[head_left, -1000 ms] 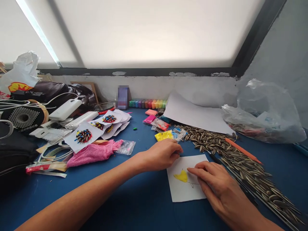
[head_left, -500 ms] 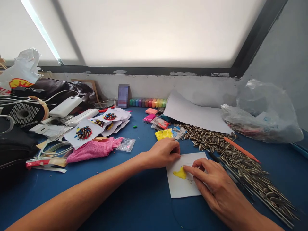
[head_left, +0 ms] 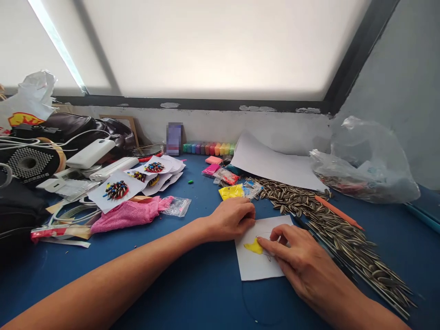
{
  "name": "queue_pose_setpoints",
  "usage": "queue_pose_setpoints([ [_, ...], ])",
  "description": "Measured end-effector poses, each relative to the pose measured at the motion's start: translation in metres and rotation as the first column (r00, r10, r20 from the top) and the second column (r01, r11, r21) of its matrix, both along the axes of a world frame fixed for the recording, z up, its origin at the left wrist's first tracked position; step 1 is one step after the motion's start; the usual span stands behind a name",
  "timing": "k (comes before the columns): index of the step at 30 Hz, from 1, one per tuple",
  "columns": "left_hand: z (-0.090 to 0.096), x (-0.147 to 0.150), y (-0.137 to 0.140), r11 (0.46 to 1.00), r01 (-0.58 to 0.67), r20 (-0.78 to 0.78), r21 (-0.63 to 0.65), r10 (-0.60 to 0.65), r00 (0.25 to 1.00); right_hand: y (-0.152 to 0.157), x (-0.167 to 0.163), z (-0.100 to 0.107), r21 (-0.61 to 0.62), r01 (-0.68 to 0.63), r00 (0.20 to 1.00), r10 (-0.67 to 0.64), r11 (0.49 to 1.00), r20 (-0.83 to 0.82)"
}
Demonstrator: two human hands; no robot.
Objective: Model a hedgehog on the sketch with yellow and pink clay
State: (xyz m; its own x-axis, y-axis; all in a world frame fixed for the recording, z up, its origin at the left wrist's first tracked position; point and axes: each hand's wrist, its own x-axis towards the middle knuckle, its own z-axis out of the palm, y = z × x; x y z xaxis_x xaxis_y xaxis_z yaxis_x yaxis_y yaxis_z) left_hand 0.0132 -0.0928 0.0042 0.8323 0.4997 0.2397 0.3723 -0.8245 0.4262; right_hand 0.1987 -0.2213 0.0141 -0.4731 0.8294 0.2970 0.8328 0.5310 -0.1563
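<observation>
A sheet of white paper [head_left: 249, 270] lies on the blue tabletop, with a pencil drawing partly hidden by my right hand. A flat, smeared patch of yellow modelling clay [head_left: 252, 246] sticks to its middle. My right hand [head_left: 292, 252] presses the clay's right end with the index fingertip, its thumb lower and apart. At the paper's upper left corner rests my left hand [head_left: 233, 217], fingers curled in; whatever is inside them is hidden. Just beyond it is a yellow clay packet [head_left: 231, 192].
Striped sunflower seeds [head_left: 337, 229] spread along the right, with an orange pen-like stick [head_left: 338, 212] on them. Behind stand a large white sheet [head_left: 275, 165] and a plastic bag [head_left: 371, 165]. To the left lie seed-decorated cards [head_left: 117, 190], a pink cloth [head_left: 130, 215] and white chargers [head_left: 91, 153].
My right index fingertip has shifted slightly on the yellow clay and lies flatter against it. My left hand stays at the paper's corner. The whole view has turned a little.
</observation>
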Motion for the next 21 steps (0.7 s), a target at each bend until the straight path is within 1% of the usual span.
queue_pose_setpoints([
  [2,-0.0012,-0.0004,-0.0001,1.0,0.01,0.0,0.024,-0.01,1.0,-0.0006,0.0022,0.0006,-0.006,0.013,0.998,-0.013,1.0,-0.057],
  [5,-0.0009,-0.0005,-0.0012,0.999,0.017,-0.007,0.049,-0.016,1.0,-0.0008,0.0054,0.0014,0.024,0.013,0.995,-0.01,1.0,-0.103],
  [12,-0.0027,0.0006,-0.0002,0.998,0.011,0.009,0.055,-0.011,1.0,0.0034,0.0055,-0.0007,0.107,-0.016,0.999,0.019,0.994,-0.026],
  [21,-0.0019,0.0011,0.0013,1.0,0.004,0.016,0.01,-0.005,1.0,0.0059,0.0038,0.0008,0.134,-0.064,0.998,0.063,0.989,0.01],
])
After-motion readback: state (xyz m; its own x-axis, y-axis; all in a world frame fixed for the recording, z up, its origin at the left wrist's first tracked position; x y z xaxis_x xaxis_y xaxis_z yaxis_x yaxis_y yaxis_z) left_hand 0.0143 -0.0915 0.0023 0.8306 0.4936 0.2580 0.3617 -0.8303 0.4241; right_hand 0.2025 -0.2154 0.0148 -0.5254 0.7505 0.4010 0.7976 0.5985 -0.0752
